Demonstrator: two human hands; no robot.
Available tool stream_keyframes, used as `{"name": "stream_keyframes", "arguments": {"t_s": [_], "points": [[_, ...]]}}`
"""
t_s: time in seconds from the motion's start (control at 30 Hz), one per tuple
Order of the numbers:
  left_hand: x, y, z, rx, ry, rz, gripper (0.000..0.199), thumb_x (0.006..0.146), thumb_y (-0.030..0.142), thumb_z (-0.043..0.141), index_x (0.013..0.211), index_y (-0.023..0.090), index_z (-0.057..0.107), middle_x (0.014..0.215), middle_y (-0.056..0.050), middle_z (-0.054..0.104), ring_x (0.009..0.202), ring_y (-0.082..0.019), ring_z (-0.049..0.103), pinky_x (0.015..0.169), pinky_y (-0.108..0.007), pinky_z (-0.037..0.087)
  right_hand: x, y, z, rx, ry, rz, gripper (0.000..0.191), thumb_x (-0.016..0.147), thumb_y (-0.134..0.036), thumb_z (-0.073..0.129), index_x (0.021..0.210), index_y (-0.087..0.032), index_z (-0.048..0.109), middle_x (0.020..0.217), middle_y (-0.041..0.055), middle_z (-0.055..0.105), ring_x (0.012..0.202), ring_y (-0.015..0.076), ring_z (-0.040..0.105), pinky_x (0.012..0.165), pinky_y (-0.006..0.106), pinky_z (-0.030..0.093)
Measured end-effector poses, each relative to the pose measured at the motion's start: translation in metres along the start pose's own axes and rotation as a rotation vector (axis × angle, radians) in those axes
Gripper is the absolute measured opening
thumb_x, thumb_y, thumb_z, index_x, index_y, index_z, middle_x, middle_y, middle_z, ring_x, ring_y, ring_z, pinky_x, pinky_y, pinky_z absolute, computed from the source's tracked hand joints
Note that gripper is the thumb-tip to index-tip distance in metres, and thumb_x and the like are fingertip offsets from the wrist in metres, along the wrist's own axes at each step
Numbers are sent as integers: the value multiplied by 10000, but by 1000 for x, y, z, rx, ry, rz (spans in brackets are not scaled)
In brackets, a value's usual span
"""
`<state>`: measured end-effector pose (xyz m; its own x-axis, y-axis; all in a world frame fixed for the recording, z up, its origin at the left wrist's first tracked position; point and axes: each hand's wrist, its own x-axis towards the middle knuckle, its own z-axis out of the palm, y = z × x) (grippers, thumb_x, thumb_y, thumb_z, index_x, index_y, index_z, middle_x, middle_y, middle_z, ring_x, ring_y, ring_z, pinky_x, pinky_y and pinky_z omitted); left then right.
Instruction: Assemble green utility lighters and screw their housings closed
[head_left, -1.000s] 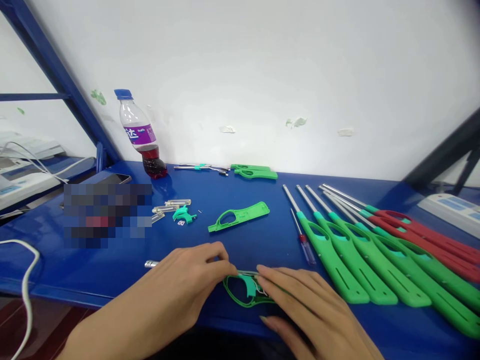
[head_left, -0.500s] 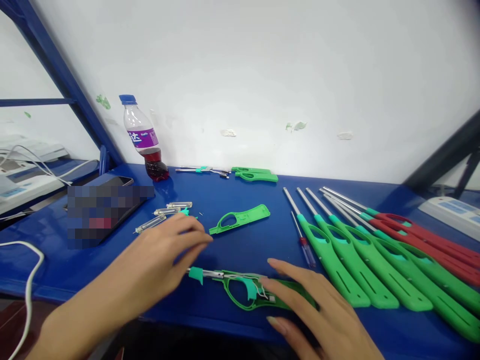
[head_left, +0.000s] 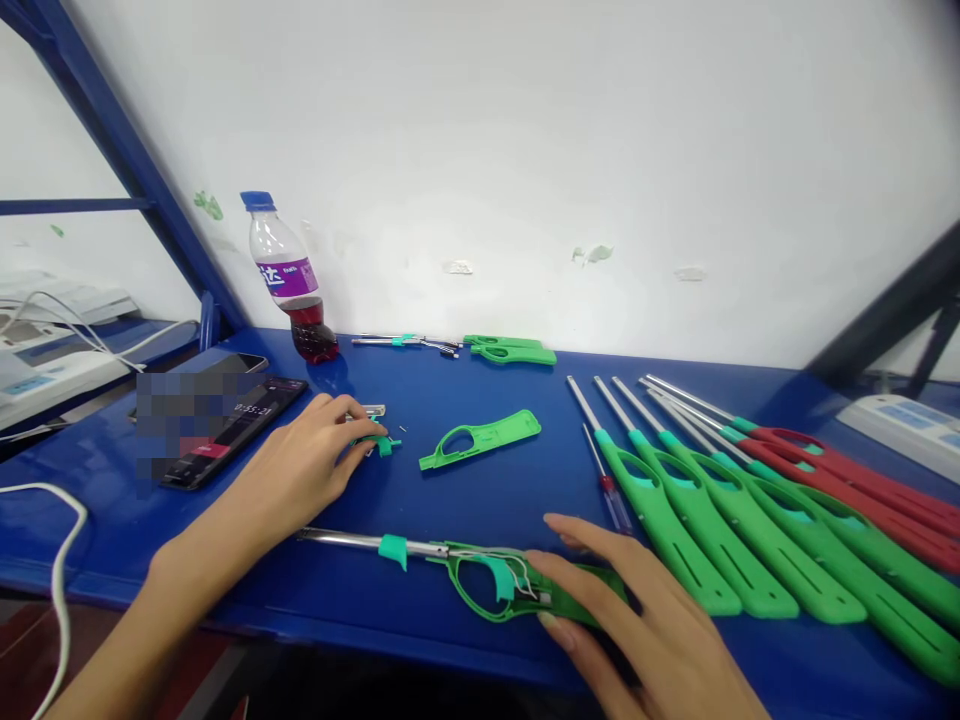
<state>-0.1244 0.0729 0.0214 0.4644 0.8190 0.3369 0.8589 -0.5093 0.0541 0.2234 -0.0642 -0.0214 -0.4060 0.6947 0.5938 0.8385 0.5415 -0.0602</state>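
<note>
My left hand (head_left: 326, 445) is at the small parts left of centre, its thumb and fingertips closed around a small teal plastic part (head_left: 385, 445). A clear refill tube (head_left: 373, 410) shows just behind the fingers; the hand covers the others. My right hand (head_left: 637, 610) holds the handle of an opened green stick lighter (head_left: 480, 607) near the front edge, thumb below and fingers above. Thin wires, a teal trigger and a metal tube (head_left: 345, 538) with a teal collar lie exposed in its half shell. A loose green half shell (head_left: 499, 437) lies behind it.
Several green lighters (head_left: 701, 540) and red lighters (head_left: 862, 480) lie at right, beside a screwdriver (head_left: 615, 500). Green shells (head_left: 517, 350) and metal tubes (head_left: 405, 340) are by the wall. A bottle (head_left: 289, 280) and phones (head_left: 232, 430) stand and lie at left.
My left hand has moved left and away from me, from above the lighter's tube to the small parts. The tube's tip is now uncovered. My right hand has barely shifted on the handle.
</note>
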Motion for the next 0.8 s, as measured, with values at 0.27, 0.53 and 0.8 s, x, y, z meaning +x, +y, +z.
{"name": "stream_keyframes", "arguments": {"t_s": [0.27, 0.53, 0.8], "points": [[0, 1, -5, -8, -26, -24, 455, 1036, 408, 414, 1185, 216, 799, 1221, -137, 760, 1128, -359, 678, 913, -508, 607, -1, 0, -2, 8, 2, 5, 326, 1126, -439, 529, 1361, -314, 717, 1451, 37, 704, 1202, 191, 761, 999, 305, 650], [-4, 0, -20, 45, -55, -112, 476, 1057, 457, 416, 1172, 194, 796, 1158, -151, 745, 1100, -366, 673, 937, -518, 566, -1, -1, -2, 12, 0, 12, 326, 1118, -426, 548, 1368, -299, 716, 1440, 56, 707, 1203, 204, 763, 991, 314, 659], [-7, -1, -36, 159, -139, -268, 407, 1105, 332, 418, 1236, 142, 753, 1179, -166, 728, 1163, -393, 659, 925, -486, 532, 0, 0, -2, 2, 7, 12, 333, 1115, -428, 555, 1388, -303, 699, 1432, 46, 710, 1196, 200, 764, 981, 308, 662]]}}
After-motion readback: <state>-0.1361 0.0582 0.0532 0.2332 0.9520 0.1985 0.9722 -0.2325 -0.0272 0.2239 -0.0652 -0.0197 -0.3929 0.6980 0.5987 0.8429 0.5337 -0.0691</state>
